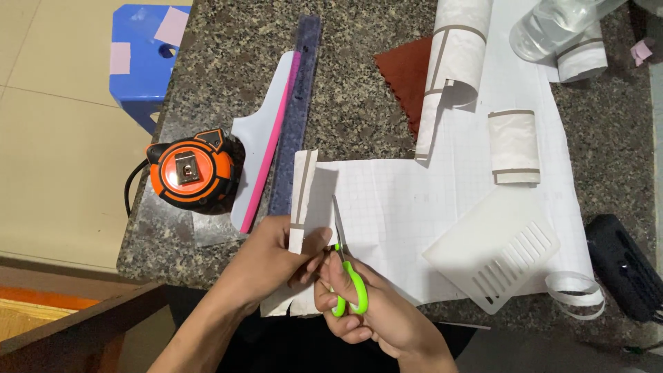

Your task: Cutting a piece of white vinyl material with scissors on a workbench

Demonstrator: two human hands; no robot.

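My left hand (pixel 273 255) pinches a narrow upright strip (pixel 302 200) at the left edge of a white gridded sheet (pixel 414 207) lying on the granite counter (pixel 359 103). My right hand (pixel 366 311) grips green-handled scissors (pixel 345 266). Their blades point away from me and lie in the sheet just right of the strip. The two hands touch near the counter's front edge.
An orange tape measure (pixel 193 173), a dark ruler (pixel 295 110) and a white-and-pink curved piece (pixel 266 131) lie left. A white slotted plastic panel (pixel 494 249), curled paper rolls (pixel 514 145), a red cloth (pixel 411 72), a clear bottle (pixel 552 24) and a black object (pixel 625 266) lie right. A blue stool (pixel 145 55) stands beyond.
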